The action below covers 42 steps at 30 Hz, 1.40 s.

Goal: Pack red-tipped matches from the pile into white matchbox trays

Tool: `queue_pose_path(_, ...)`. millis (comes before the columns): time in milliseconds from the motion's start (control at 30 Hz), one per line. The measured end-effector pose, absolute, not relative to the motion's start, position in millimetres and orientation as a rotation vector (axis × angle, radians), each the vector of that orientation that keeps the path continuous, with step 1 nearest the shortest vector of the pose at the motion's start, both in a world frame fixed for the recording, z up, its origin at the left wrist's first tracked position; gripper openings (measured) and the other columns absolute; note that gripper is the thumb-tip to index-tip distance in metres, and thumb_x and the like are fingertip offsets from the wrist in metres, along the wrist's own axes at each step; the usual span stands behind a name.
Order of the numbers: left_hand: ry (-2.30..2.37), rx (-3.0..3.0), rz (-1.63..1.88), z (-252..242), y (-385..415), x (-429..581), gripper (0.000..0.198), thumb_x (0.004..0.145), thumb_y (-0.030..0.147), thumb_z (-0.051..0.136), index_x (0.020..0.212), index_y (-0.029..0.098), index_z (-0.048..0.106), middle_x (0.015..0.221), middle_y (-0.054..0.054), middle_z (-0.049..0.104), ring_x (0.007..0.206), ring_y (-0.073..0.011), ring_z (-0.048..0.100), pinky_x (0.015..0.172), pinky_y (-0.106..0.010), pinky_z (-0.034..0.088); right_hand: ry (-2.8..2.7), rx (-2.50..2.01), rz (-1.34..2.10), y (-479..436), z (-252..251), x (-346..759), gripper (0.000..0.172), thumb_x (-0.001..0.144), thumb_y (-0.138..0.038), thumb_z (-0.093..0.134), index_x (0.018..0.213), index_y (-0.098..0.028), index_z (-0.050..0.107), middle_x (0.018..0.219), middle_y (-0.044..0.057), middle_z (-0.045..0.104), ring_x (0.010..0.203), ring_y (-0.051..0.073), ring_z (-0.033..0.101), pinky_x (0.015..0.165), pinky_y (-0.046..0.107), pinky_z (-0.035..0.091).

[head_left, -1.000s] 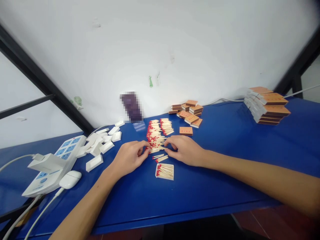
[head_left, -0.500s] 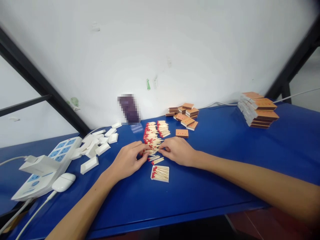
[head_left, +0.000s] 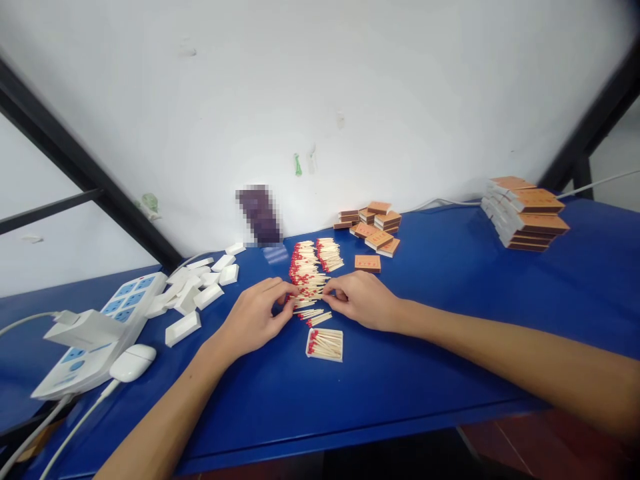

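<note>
Tray (head_left: 325, 359): nearest on the desk (head_left: 400, 393), holding matches with heads to the left, some crossed.
Loose matches (head_left: 320, 320): just beyond the tray, heads also left; best not knocked askew.
Left hand (head_left: 257, 315): thumb and forefinger curled close at the red heads; whether they pinch a match cannot be told.
Right hand (head_left: 365, 300): thumb and forefinger nearly meeting at the bare stick ends; a grip cannot be confirmed either.
Match pile (head_left: 303, 267): between the hands and beyond; light, even pressure from both ends would likely keep sticks parallel.
Matchboxes (head_left: 367, 264): farther off, to the right of the pile.
</note>
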<state>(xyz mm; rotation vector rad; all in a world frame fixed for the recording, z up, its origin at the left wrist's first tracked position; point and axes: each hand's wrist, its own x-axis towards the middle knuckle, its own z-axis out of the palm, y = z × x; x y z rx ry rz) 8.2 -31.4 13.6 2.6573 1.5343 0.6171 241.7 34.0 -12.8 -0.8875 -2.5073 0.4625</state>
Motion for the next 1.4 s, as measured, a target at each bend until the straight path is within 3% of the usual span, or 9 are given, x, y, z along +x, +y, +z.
queue_pose_path(367, 1.46, 2.661, 0.433, 17.3, -35.5, 4.8, 0.017, 0.083, 0.017, 0.057, 0.096, 0.02, 0.068, 0.07, 0.002, 0.055, 0.064, -0.0132, 0.053, 0.065, -0.025, 0.04, -2.511, -0.919, 0.453, 35.0, -12.8, 242.2, 0.013, 0.089, -0.022, 0.058, 0.089, -0.018, 0.071, 0.062, -0.002, 0.062, 0.055, 0.01, 0.049, 0.055, 0.025, 0.025)
queue_pose_path(800, 1.483, 2.666, 0.393, 15.9, -35.8, 5.4, 0.019, 0.087, 0.02, 0.056, 0.099, 0.022, 0.07, 0.066, 0.002, 0.054, 0.061, -0.0129, 0.051, 0.064, -0.025, 0.038, -2.503, -0.865, 0.44, 35.1, -14.6, 242.4, 0.01, 0.088, -0.022, 0.06, 0.086, -0.018, 0.069, 0.063, -0.003, 0.059, 0.055, 0.009, 0.046, 0.056, 0.025, 0.024)
queue_pose_path(1400, 1.402, 2.657, 0.356, 19.2, -39.1, 13.9, 0.019, 0.082, 0.013, 0.056, 0.089, 0.021, 0.072, 0.058, 0.003, 0.053, 0.061, -0.0132, 0.051, 0.064, -0.026, 0.039, -2.51, -0.759, 0.438, 34.8, -14.4, 243.1, 0.01, 0.09, -0.021, 0.06, 0.087, -0.018, 0.069, 0.067, -0.002, 0.062, 0.058, 0.009, 0.049, 0.057, 0.023, 0.026)
